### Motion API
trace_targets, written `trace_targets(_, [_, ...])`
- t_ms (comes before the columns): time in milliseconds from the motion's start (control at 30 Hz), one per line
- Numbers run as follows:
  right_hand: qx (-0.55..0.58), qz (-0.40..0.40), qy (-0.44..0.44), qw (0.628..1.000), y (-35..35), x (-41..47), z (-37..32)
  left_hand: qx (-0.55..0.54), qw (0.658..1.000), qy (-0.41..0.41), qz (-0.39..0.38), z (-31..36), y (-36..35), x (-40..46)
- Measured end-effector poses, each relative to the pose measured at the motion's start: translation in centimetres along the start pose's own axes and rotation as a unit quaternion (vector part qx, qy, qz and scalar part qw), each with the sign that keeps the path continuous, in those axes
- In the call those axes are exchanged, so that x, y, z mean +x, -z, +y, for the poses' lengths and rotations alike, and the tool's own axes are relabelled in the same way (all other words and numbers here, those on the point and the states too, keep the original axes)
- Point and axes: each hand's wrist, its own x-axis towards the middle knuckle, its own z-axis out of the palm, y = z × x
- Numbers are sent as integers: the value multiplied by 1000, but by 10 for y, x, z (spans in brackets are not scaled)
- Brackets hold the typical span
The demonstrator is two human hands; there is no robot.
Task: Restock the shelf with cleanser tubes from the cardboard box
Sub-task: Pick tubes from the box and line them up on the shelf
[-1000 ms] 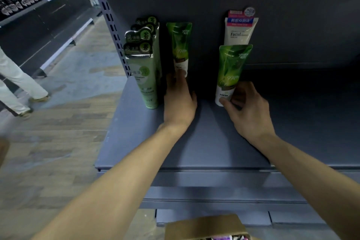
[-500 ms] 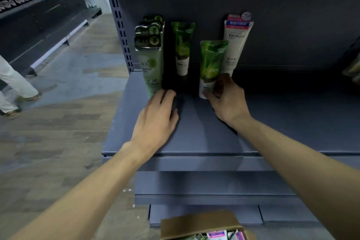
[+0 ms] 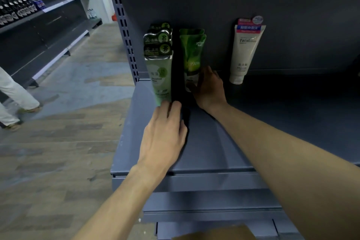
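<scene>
On the grey shelf [image 3: 214,152] a row of pale green cleanser tubes [image 3: 160,76] stands at the left. Beside it stand two dark green leaf-print tubes, one behind the other. My right hand [image 3: 209,87] grips the front dark green tube [image 3: 192,54] at its white cap end. My left hand [image 3: 165,132] lies on the shelf, fingers together, its fingertips touching the base of the front pale green tube. A white and pink tube marked Facial [image 3: 244,52] leans on the back panel at the right. A corner of the cardboard box [image 3: 216,233] shows at the bottom.
A perforated upright post [image 3: 126,44] bounds the shelf on the left. Across the wooden aisle floor [image 3: 58,142] stands another shelving unit with dark bottles [image 3: 15,9]. A person's legs in white trousers [image 3: 13,99] are at the far left. Lower shelf tiers [image 3: 214,200] jut out beneath.
My right hand has carried the dark green tube left, now in front of the other green one. My left hand has drawn back slightly toward the pale green tube's base. The view shifted right.
</scene>
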Motion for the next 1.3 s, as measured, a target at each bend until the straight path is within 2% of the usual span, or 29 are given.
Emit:
trace_targets(567, [81, -78, -43, 993, 10, 9, 0, -5, 1000, -5, -4, -1, -2, 1])
trace_targets(1133, [46, -71, -35, 996, 14, 8, 5, 38, 999, -3, 16, -1, -5, 2])
trace_targets(1300, [-4, -63, 10, 998, 22, -5, 12, 55, 998, -9, 31, 0, -5, 1])
